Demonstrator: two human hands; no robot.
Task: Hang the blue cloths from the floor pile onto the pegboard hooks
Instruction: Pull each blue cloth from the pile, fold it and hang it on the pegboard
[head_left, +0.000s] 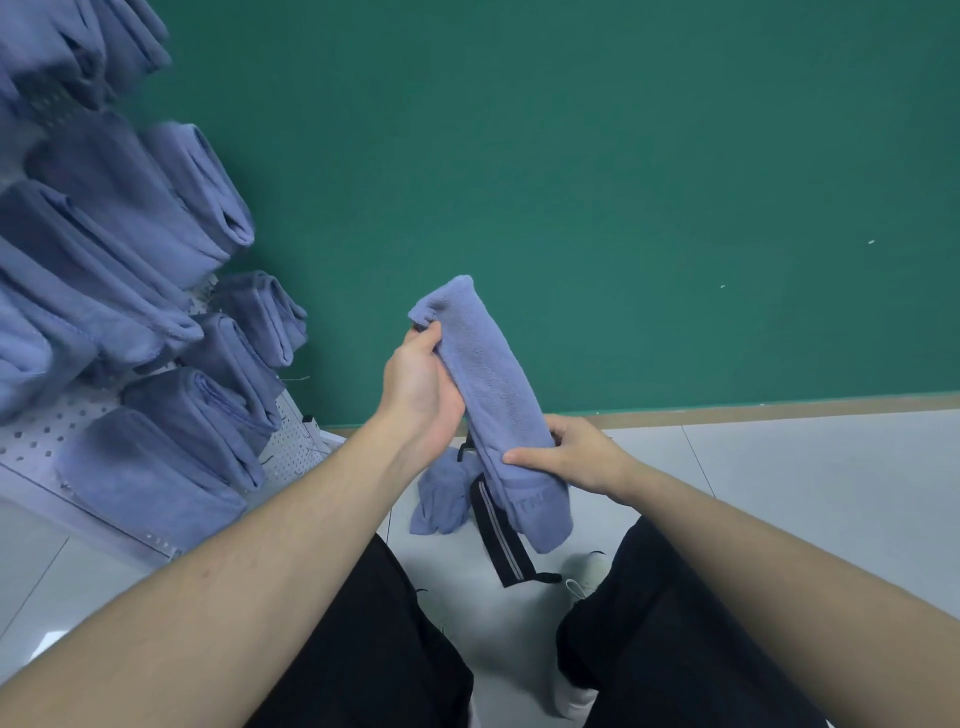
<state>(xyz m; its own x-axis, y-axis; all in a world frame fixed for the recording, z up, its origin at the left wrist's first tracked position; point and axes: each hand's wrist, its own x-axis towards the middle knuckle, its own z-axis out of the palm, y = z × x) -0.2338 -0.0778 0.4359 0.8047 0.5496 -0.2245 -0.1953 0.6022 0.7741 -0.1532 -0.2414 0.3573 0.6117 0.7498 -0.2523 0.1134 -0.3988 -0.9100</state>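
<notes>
Your left hand (421, 384) grips the folded blue cloth (491, 395) near its top, your right hand (576, 457) pinches it lower, above the floor pile (441, 499), right of the pegboard (47, 431)

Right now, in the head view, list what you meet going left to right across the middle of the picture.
hung blue cloths on the pegboard → left hand → held blue cloth → right hand → bare green wall. The cloth left on the floor sits under the hands, so its place is unclear.
</notes>
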